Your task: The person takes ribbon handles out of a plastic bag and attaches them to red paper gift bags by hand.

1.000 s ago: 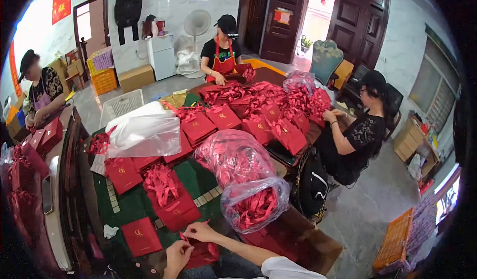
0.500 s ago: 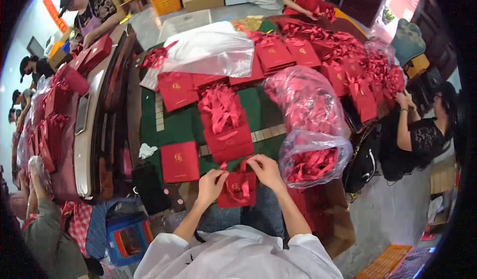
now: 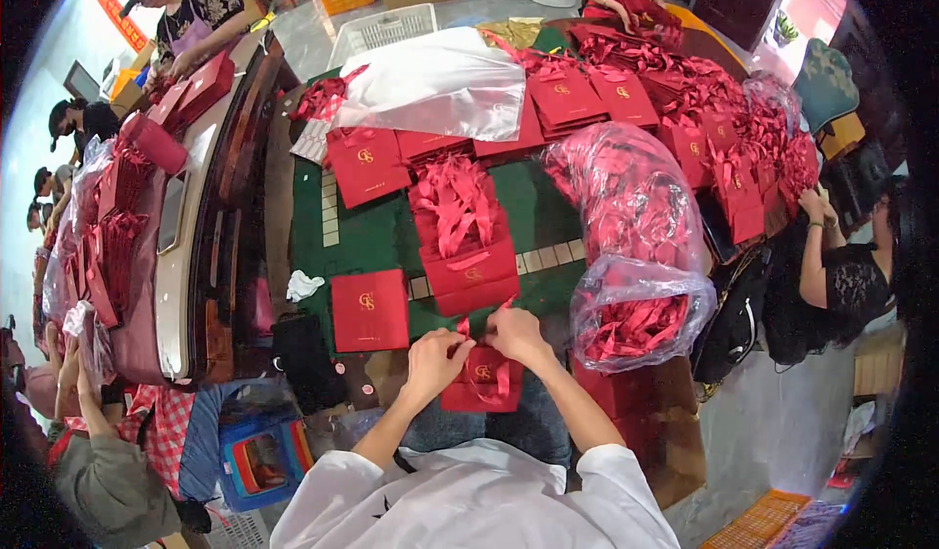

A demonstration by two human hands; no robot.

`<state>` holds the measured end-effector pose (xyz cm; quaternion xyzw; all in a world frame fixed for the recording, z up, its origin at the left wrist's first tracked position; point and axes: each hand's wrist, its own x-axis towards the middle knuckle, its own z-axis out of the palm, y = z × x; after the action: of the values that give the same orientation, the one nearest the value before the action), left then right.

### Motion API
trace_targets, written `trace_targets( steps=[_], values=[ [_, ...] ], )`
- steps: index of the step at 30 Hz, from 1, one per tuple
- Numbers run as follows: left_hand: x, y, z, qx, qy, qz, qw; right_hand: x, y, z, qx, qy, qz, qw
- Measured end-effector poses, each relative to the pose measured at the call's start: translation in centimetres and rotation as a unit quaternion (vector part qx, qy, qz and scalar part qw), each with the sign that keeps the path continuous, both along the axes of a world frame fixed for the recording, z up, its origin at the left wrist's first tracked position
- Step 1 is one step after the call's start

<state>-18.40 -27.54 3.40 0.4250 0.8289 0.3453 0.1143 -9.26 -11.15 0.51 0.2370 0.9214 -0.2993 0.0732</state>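
At the near table edge a small red gift bag [image 3: 468, 394] lies in my lap area, with a ribbon handle looping down its front. My left hand [image 3: 435, 365] pinches red ribbon at the bag's top. Close by on the right, my right hand [image 3: 518, 338] also grips the ribbon, its fingers closed and a loose end sticking up. Just beyond my hands lies a pile of red bags [image 3: 476, 293] with a tangle of red ribbons [image 3: 455, 202] on top. A flat red bag [image 3: 370, 324] rests left of the pile.
A clear plastic sack [image 3: 636, 226] full of ribboned red bags stands to the right on the green tabletop [image 3: 528, 197]. White plastic sheeting [image 3: 421, 84] covers bags at the back. Other people work around, including one at right [image 3: 846, 280]. A blue plastic stool [image 3: 256, 461] sits lower left.
My hands have come closer together over the bag, drawing the ribbon ends in. The whole view has shifted slightly, so the table appears a little to the right.
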Motion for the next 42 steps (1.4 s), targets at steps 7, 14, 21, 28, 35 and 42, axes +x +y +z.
trace_targets(
  steps=[7,14,21,28,35,42],
  values=[
    [-0.4,0.9,0.5,-0.007,0.043,-0.029,0.999,2.5,0.5,0.7,-0.266,0.221,-0.093,0.934],
    [-0.1,2.0,0.9,-0.005,0.081,-0.07,0.994,3.1,-0.7,2.1,-0.261,0.228,-0.108,0.932],
    [-0.3,2.2,1.2,-0.003,0.087,-0.11,0.99,3.3,-0.6,1.3,-0.287,0.244,-0.115,0.919],
    [-0.4,2.2,1.1,0.005,0.083,-0.12,0.989,3.4,-0.5,0.3,-0.325,0.233,-0.133,0.907],
    [-0.2,2.3,0.9,0.006,0.084,-0.123,0.989,3.4,-0.3,1.4,-0.314,0.25,-0.114,0.909],
    [-0.4,2.6,1.6,0.012,0.052,-0.131,0.99,3.6,0.0,2.1,-0.322,0.218,-0.132,0.912]
  ],
)
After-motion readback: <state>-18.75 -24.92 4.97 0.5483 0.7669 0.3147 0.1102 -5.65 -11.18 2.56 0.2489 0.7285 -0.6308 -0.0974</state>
